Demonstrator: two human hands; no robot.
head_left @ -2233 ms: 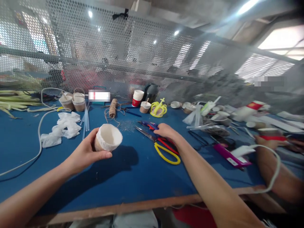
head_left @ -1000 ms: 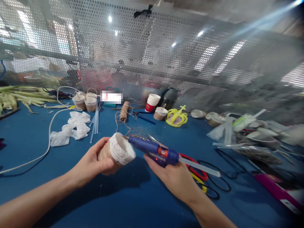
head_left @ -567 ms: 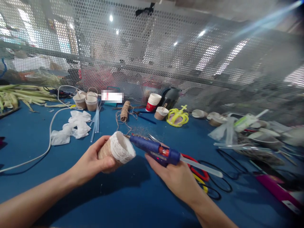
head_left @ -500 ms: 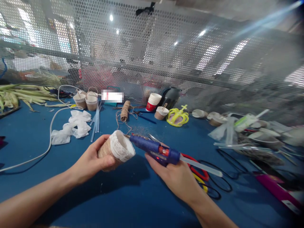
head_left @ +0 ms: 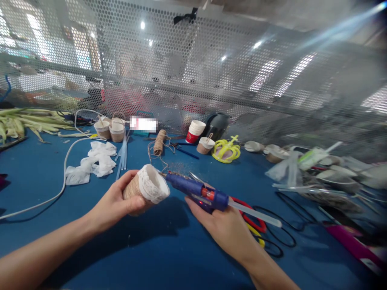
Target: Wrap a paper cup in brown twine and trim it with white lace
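Observation:
My left hand (head_left: 121, 201) is wrapped round a twine-covered paper cup (head_left: 148, 187) with white lace at its rim, tilted so the mouth faces right. In my right hand (head_left: 223, 225) is a blue hot glue gun (head_left: 193, 187); a clear glue stick (head_left: 256, 213) sticks out of its back, and a small red light glows on its side. The nozzle points left, close to the lace rim; whether it touches cannot be told. Red-handled scissors (head_left: 254, 217) lie partly hidden behind my right hand.
Behind stand a twine spool (head_left: 159, 143), stacked paper cups (head_left: 195, 132), a small wrapped cup (head_left: 205, 145) and a yellow crown-shaped piece (head_left: 226, 151). White lace (head_left: 93, 163) and glue sticks (head_left: 123, 155) lie left. Plastic bags and clutter (head_left: 326, 173) fill the right. A perforated metal screen (head_left: 169, 72) rises behind.
The cup in my left hand has shifted slightly left, widening the small gap to the glue gun's nozzle. My right hand keeps its hold, almost unmoved.

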